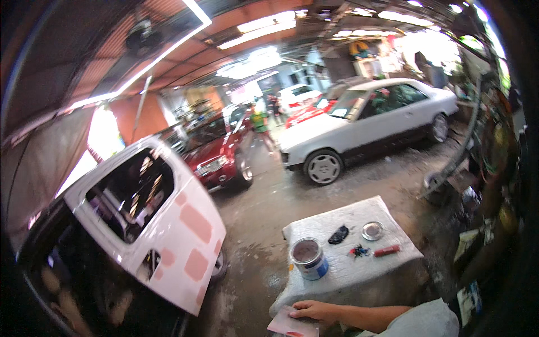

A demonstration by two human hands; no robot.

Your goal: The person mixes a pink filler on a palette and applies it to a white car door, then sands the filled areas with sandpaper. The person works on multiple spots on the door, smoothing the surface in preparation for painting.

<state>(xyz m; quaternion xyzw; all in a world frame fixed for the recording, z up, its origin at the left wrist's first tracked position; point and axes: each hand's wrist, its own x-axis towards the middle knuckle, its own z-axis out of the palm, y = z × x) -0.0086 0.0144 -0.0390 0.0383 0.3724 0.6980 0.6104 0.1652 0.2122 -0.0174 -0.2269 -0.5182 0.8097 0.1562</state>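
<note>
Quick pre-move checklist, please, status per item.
1. Right hand has the pale sheet: ok, fingers at its upper edge.
2. Whole sheet visible: not ok, the picture's lower edge cuts it off.
3. Can upright on the covered table: ok.
4. Red cylindrical item apart from the can: ok, lies to its right.
5. Pink patches on the white vehicle body dry: cannot tell.
6. Left hand free: cannot tell, out of view.
</note>
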